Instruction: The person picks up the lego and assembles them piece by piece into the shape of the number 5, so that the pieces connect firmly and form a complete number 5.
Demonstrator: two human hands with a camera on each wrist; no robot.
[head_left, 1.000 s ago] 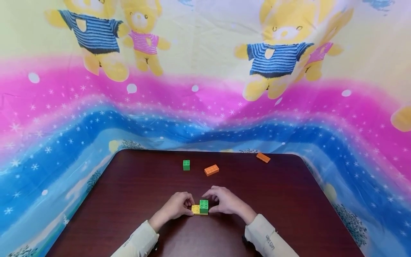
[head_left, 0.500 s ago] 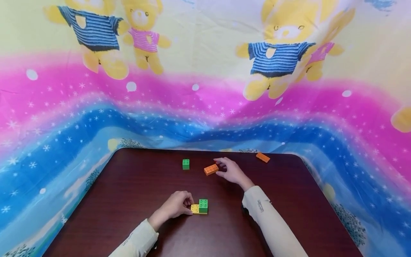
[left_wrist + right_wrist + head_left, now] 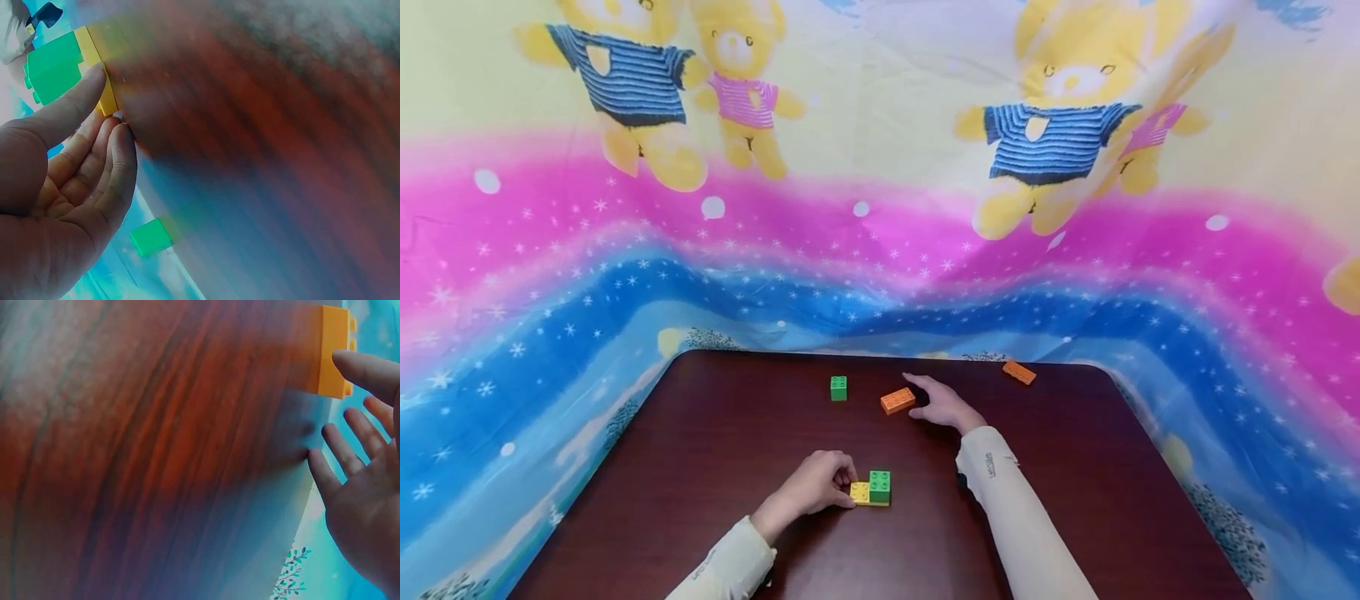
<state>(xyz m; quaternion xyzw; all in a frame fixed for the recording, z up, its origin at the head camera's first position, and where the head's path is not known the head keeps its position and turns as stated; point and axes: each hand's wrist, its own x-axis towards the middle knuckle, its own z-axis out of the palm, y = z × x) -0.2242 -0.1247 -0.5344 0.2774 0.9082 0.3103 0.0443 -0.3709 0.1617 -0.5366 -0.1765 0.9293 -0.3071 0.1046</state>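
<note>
My left hand point(image 3: 820, 483) pinches the left end of a flat yellow building brick point(image 3: 860, 492) low on the table, thumb point(image 3: 94, 78) on its near side. A green building brick point(image 3: 880, 485) with studs on top sits on the yellow one's right end. Farther out, my right hand point(image 3: 942, 403) is spread beside the right end of an orange building brick point(image 3: 897, 401). In the right wrist view its thumb overlaps the orange brick point(image 3: 333, 362), while the other fingers stand apart, holding nothing.
A second green brick point(image 3: 838, 388) stands to the left of the orange one. Another orange brick point(image 3: 1018, 372) lies near the far right edge of the dark wooden table point(image 3: 737, 400). A patterned cloth with bears point(image 3: 850, 250) hangs behind the table.
My right hand has left the green brick's side and gone forward to the orange brick, its fingers now spread. My left hand keeps its pinch on the yellow brick.
</note>
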